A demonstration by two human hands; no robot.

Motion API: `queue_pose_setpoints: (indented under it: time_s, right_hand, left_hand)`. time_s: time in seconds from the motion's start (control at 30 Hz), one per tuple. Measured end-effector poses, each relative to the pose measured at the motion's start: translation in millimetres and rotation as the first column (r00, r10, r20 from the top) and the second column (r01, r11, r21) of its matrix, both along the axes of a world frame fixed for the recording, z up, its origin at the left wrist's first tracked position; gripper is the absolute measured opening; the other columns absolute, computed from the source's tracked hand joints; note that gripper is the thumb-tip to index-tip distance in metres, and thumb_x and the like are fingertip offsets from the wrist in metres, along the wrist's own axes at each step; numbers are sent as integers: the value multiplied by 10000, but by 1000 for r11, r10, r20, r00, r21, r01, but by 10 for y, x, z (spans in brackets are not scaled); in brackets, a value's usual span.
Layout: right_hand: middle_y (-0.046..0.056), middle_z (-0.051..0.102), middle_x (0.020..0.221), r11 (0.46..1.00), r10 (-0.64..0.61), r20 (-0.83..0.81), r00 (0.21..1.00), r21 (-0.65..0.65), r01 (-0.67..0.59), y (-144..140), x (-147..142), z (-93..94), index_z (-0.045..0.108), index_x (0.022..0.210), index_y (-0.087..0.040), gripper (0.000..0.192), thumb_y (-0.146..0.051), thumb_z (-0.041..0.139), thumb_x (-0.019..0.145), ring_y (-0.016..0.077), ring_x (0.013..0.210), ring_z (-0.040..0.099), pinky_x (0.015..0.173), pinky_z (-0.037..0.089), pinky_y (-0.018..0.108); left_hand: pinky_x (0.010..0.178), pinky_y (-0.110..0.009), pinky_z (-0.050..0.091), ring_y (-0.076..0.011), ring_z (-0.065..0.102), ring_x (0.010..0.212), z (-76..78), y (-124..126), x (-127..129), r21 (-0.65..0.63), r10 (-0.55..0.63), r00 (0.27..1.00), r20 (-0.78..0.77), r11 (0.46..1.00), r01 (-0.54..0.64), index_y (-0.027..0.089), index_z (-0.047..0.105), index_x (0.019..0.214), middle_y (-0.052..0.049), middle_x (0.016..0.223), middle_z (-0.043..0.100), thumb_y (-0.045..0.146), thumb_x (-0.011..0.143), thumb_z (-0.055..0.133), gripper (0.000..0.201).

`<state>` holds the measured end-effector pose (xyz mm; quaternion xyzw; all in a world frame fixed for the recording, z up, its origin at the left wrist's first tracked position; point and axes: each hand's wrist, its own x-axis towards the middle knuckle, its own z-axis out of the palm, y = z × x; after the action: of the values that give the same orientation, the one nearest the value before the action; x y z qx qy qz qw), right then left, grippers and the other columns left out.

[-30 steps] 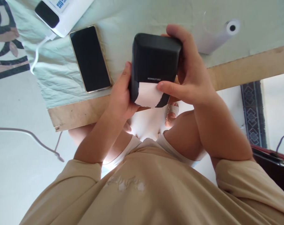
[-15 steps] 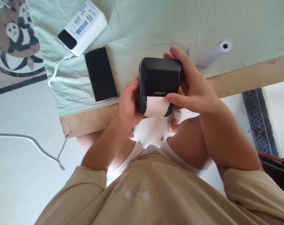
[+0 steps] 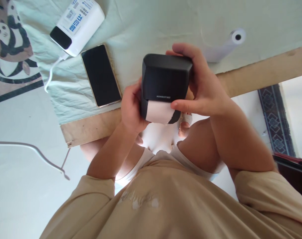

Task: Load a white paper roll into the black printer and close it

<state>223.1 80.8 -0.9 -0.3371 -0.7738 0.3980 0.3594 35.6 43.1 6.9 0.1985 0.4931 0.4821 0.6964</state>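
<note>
Fingers (image 3: pixel 134 96) of the left hand (image 3: pixel 131 108) curl tight around the left side of the little black printer (image 3: pixel 165 78). Both hands hold the printer up in the air, just over the near edge of the worktop (image 3: pixel 252 74), a bit above the middle of the view.

Going left to right: at 10 o'clock from the printer lies a white power bank (image 3: pixel 77 25) with a white cable (image 3: pixel 50 78). A dark phone (image 3: pixel 101 75) rests flat at 9 o'clock, close to the left hand.

White paper (image 3: pixel 159 112) sticks out of the printer at 6 o'clock. Its bottom edge looks torn and crooked.

At 3 o'clock, the right hand (image 3: pixel 203 89) wraps the printer's other side, and its thumb presses on the paper's right corner.

A white paper roll (image 3: pixel 225 46) lies at 2 o'clock on the green cloth (image 3: pixel 153 23).

To do this well, I think the left hand should hold the printer steady while the thumb pulls the paper straight, slowly, so it tears clean.
</note>
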Motion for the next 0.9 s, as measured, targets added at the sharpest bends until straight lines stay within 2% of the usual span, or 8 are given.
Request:
queue_pose_setpoints:
  time_s: [0.13,0.23,0.3,0.43,0.5,0.63,0.73,0.9]
  right_hand:
    - [67,598,1343,924,-290,-19,957,255,285,-37,26,70,561,1342,-311,757,-770,728,764,270,1175,637,933,580,435]
    - [-2,588,1174,837,-433,-143,890,302,456,-93,-33,110,571,1199,-316,492,-670,699,882,71,686,504,609,420,312]
    - [-31,546,1136,796,-498,-218,839,268,542,-107,-89,124,527,1098,-293,310,-546,654,972,16,575,381,534,314,282]
    - [-18,416,858,737,-553,-345,758,221,638,-71,-144,141,329,847,-243,353,-430,565,1029,68,596,439,547,403,270]
    - [-12,448,784,749,-558,-239,795,267,606,-66,-132,149,338,806,-238,324,-374,545,1015,100,629,472,587,424,286]
    - [-5,701,883,851,-483,118,868,296,434,-132,-101,189,632,904,-266,36,-295,635,883,158,683,577,652,444,356]
    - [12,756,1055,909,-416,436,798,198,366,-175,-88,246,684,956,-308,154,-423,604,892,238,841,647,679,455,399]
    - [22,694,831,945,-305,608,733,97,313,-165,-38,326,656,987,-321,228,-448,682,799,201,641,519,597,366,358]
  left_hand:
    - [710,-306,600,-251,741,1016,-26,-46,5,70,15,997,80,997,-21,228,685,886,-20,771,683,413,916,604,204]
    - [801,-315,626,-240,753,1064,-85,-63,4,95,-19,996,92,995,10,231,720,966,-6,855,731,426,909,702,203]
    - [876,-340,636,-258,746,1145,-126,-62,0,96,-47,996,82,995,40,227,730,993,-19,927,756,443,934,676,230]
    - [902,-329,643,-276,723,1248,-179,-49,-15,121,-49,998,49,992,43,235,747,1014,-13,967,774,424,920,695,218]
    - [911,-338,644,-287,706,1284,-184,-47,-19,118,-71,996,56,991,64,235,748,1020,-21,978,781,450,913,713,243]
    - [968,-382,633,-313,641,1373,-162,-58,-10,190,-128,990,62,975,114,253,739,1044,-43,1069,789,456,911,749,243]
    - [989,-392,620,-318,622,1381,-145,-72,-2,238,-157,986,51,961,141,269,745,1045,-42,1095,786,477,886,799,267]
    - [858,-348,644,-287,723,1199,-143,-83,-10,248,-219,975,33,947,204,252,756,1068,-35,971,779,521,904,776,315]
